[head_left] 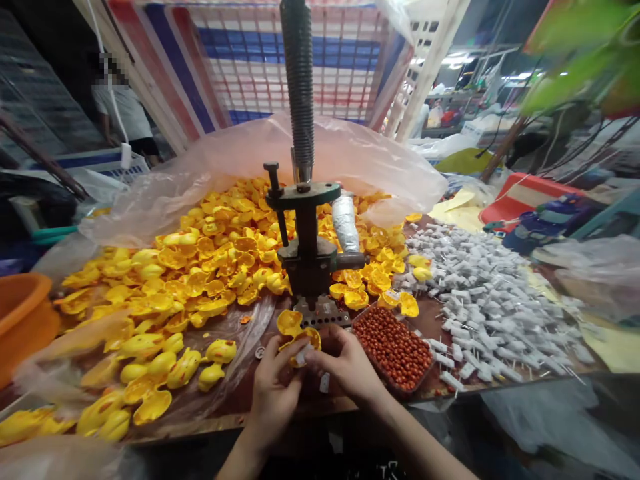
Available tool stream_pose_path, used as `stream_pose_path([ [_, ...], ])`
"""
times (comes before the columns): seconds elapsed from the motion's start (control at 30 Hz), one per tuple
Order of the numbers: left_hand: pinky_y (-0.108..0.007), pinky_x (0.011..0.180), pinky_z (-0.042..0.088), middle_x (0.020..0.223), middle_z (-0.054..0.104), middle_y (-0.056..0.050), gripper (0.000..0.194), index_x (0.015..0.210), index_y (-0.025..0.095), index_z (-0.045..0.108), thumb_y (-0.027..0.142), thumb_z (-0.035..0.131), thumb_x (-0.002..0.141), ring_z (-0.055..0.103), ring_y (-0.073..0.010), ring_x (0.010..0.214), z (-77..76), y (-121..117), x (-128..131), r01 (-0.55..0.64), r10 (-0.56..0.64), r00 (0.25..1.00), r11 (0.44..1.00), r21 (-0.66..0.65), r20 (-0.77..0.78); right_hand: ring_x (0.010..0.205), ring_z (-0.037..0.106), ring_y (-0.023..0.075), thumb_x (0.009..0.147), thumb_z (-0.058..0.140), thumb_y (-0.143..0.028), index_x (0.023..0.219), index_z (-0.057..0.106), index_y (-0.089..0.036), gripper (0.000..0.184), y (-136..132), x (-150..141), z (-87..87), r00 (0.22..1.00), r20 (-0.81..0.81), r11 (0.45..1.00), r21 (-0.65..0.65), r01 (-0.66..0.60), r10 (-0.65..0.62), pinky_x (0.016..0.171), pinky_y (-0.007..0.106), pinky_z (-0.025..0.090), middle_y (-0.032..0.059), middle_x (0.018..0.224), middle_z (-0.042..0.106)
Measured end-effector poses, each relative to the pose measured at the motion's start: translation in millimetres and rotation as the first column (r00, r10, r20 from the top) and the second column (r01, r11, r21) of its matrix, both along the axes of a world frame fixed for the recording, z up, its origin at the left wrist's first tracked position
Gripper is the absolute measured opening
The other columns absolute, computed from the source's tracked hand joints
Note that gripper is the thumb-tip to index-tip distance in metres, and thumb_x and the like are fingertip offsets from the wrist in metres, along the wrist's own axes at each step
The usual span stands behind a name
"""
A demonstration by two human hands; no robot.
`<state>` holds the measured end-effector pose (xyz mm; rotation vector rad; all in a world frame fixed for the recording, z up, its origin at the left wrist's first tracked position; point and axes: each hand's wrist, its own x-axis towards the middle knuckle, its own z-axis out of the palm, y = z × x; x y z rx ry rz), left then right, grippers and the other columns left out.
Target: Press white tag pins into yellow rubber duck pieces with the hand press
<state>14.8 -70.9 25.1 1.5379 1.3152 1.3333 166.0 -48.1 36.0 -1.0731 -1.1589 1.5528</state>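
My left hand (278, 380) is closed around a yellow plastic duck shell (290, 323), whose hollow inside faces up. A small white plastic part (302, 353) sits at the shell, pinched by the fingers of my right hand (345, 363). Both hands meet just in front of the base of a hand press (311, 257). The press has a row of holes in its metal base plate (325, 313). Right of my right hand stands a clear tray (427, 368) of reddish-brown beads (393, 343). My fingers partly hide the shell.
A big heap of yellow duck shells (200, 260) lies behind and left of the press. Several duck pieces (165, 367) lie front left. White parts with metal pins (495, 307) are piled right. An orange tub (23, 320) stands far left; a person (125, 113) is beyond.
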Motion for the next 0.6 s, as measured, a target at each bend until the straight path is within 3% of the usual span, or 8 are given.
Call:
stream_pose_path([
  [0.07,-0.035,0.09,0.049,0.101,0.066,-0.006,0.022,0.092,0.025,0.075,0.025,0.074,0.07,0.061,-0.0247,0.101,-1.3,4.8,-5.1,-0.079,0.084,0.993,0.995,-0.06,0.079,0.065,0.061,0.0156,0.077,0.066,-0.037,0.079,0.063,-0.016,0.02,4.4,21.1,1.8,0.96,0.275,0.99,0.143,0.005,-0.045,0.062,0.027,0.048,0.0043,0.076,0.069],
  [0.1,-0.035,0.09,0.049,0.1,0.067,-0.006,0.023,0.09,0.023,0.075,0.028,0.077,0.068,0.062,-0.0247,0.099,-2.3,7.9,-8.4,-0.118,0.13,0.985,0.988,-0.101,0.114,0.07,0.061,0.0168,0.081,0.06,-0.03,0.077,0.065,-0.017,0.015,8.0,34.6,1.4,0.881,0.459,0.977,0.214,0.014,-0.113,0.066,0.028,0.047,0.0057,0.078,0.069],
  [0.17,-0.035,0.09,0.049,0.098,0.069,-0.006,0.028,0.089,0.019,0.075,0.031,0.08,0.064,0.062,-0.0247,0.097,-5.7,13.8,-15.0,-0.127,0.165,0.969,0.971,-0.203,0.182,0.078,0.062,0.0191,0.081,0.055,-0.015,0.072,0.066,-0.016,0.014,16.5,61.8,-3.0,0.58,0.78,0.957,0.29,-0.002,-0.235,0.072,0.029,0.044,0.0091,0.081,0.069],
  [0.23,-0.035,0.088,0.05,0.099,0.07,-0.007,0.033,0.093,0.017,0.074,0.033,0.08,0.064,0.062,-0.0243,0.096,-10.0,17.8,-19.3,-0.067,0.143,0.957,0.956,-0.286,0.252,0.079,0.062,0.0208,0.078,0.052,-0.008,0.07,0.065,-0.015,0.017,24.2,82.8,-11.6,0.292,0.932,0.969,0.239,-0.054,-0.214,0.071,0.029,0.04,0.0119,0.081,0.069],
  [0.3,-0.034,0.085,0.051,0.101,0.07,-0.007,0.035,0.095,0.016,0.073,0.033,0.079,0.065,0.062,-0.0239,0.096,-12.3,19.2,-20.3,-0.025,0.122,0.948,0.95,-0.313,0.295,0.079,0.062,0.0216,0.078,0.05,-0.006,0.071,0.065,-0.014,0.018,28.6,93.9,-20.2,0.171,0.973,0.979,0.174,-0.107,-0.154,0.068,0.028,0.038,0.0128,0.08,0.069],
  [0.37,-0.033,0.084,0.052,0.1,0.069,-0.007,0.034,0.094,0.017,0.074,0.031,0.08,0.064,0.062,-0.0237,0.096,-10.4,18.5,-18.4,-0.043,0.126,0.952,0.957,-0.286,0.279,0.077,0.063,0.021,0.079,0.049,-0.008,0.072,0.064,-0.015,0.017,29.1,96.4,-24.1,0.173,0.973,0.978,0.172,-0.116,-0.151,0.066,0.028,0.037,0.012,0.079,0.069],
  [0.43,-0.034,0.086,0.051,0.1,0.066,-0.006,0.034,0.094,0.02,0.075,0.03,0.081,0.063,0.06,-0.0244,0.098,-4.8,16.5,-15.3,-0.09,0.137,0.967,0.972,-0.215,0.213,0.072,0.062,0.0198,0.078,0.049,-0.011,0.072,0.063,-0.016,0.016,27.1,93.3,-21.4,0.243,0.953,0.975,0.206,-0.077,-0.182,0.063,0.027,0.037,0.0101,0.077,0.069],
  [0.6,-0.038,0.096,0.046,0.109,0.059,-0.007,0.025,0.09,0.028,0.077,0.026,0.078,0.065,0.057,-0.0272,0.107,6.1,10.5,-10.7,-0.188,0.189,0.982,0.98,0.057,-0.007,0.071,0.063,0.0179,0.074,0.05,-0.016,0.076,0.063,-0.019,0.013,19.9,71.8,-4.6,0.617,0.745,0.949,0.315,0.008,-0.252,0.067,0.026,0.044,0.0039,0.076,0.069],
])
